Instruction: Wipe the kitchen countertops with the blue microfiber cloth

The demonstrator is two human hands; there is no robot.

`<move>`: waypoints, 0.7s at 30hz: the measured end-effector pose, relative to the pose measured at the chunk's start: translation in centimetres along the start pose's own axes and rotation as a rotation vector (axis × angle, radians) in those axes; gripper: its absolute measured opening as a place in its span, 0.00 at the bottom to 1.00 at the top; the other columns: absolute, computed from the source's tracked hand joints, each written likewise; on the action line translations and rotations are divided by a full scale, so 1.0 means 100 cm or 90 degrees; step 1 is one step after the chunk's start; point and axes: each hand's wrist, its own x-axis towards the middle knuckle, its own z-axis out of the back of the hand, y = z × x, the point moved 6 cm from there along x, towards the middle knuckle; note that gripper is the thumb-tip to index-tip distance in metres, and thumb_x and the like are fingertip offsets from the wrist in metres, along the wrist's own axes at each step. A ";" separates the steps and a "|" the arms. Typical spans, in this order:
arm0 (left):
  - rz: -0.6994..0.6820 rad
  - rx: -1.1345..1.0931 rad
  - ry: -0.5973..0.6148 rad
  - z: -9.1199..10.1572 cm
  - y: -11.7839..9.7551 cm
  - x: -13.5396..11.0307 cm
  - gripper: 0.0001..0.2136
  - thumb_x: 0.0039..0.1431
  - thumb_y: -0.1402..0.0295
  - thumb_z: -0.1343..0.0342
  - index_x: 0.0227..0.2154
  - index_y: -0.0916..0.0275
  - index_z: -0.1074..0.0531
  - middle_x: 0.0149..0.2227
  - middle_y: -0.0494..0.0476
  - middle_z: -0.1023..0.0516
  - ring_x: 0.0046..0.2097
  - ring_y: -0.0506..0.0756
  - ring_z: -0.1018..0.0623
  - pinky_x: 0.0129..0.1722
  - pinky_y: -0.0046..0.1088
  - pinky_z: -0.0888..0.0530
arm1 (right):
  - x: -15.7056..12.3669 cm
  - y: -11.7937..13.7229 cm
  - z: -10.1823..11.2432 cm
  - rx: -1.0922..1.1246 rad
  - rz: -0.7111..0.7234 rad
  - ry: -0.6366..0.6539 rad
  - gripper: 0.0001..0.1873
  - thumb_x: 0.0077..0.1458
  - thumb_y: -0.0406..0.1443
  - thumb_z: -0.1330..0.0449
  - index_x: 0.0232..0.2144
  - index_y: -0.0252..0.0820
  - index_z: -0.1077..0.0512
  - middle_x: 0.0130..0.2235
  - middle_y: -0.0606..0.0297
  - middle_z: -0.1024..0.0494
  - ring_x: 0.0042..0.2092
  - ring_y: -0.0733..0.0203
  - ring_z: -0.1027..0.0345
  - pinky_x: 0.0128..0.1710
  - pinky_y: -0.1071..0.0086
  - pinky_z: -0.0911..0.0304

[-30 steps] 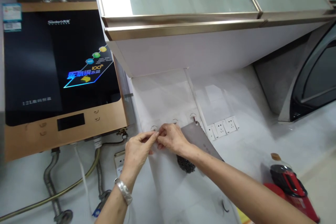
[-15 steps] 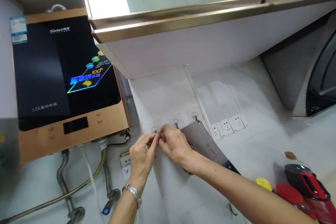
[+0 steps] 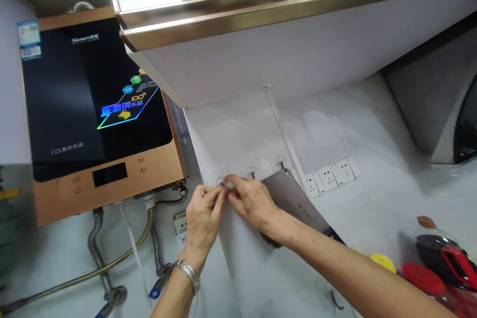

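My left hand [image 3: 204, 216] and my right hand [image 3: 255, 204] meet at the white wall, fingertips pinched together just under the leftmost clear adhesive hook [image 3: 220, 181]. Whatever lies between the fingers is too small or hidden to make out. Just above my right hand is a second hook [image 3: 253, 173]. From a third hook [image 3: 281, 162] hangs a grey cleaver [image 3: 296, 198] by a hole in its blade corner. My right forearm covers part of it. A dark, frilly-edged item [image 3: 270, 241] shows partly below my right wrist.
A water heater [image 3: 100, 109] with pipes below hangs at the left. The cabinet's gold edge [image 3: 253, 12] juts out overhead. Wall sockets [image 3: 328, 178] are right of the hooks. A red-lidded jar [image 3: 423, 278], yellow lid [image 3: 383, 262] and red-handled kettle [image 3: 441, 251] stand lower right.
The view has shifted slightly. Both hands stay pinched at the left hook, with my right index finger now stretched a little further across toward it.
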 end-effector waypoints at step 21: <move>-0.114 0.051 -0.020 -0.002 0.008 -0.001 0.03 0.65 0.65 0.37 0.38 0.56 0.20 0.31 0.46 0.29 0.29 0.44 0.30 0.30 0.16 0.33 | -0.187 -0.042 0.082 0.203 0.008 -0.374 0.12 0.67 0.34 0.44 0.48 0.54 0.26 0.34 0.67 0.18 0.33 0.61 0.20 0.34 0.71 0.20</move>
